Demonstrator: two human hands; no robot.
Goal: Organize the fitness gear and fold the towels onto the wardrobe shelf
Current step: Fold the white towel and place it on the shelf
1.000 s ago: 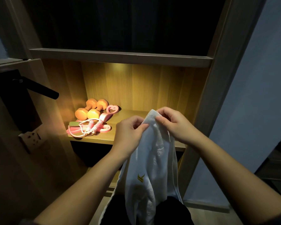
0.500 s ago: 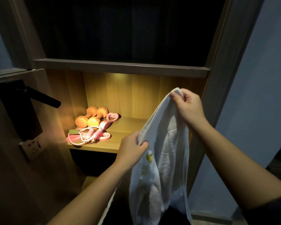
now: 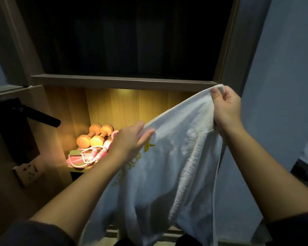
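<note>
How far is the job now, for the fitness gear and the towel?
Done: the orange dumbbells and the pink jump rope lie on the lit shelf. In hand: the left hand and right hand hold the white towel spread open, not folded. Left: fold it and put it on the shelf.

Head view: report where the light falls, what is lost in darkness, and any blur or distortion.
In the head view, warm light fills only the shelf niche, glowing on the orange dumbbells; the compartment above is black, nothing readable; the white towel looks bluish, its yellow print smeared by blur; the wardrobe posts splay upward, likely wide-angle distortion.
</note>
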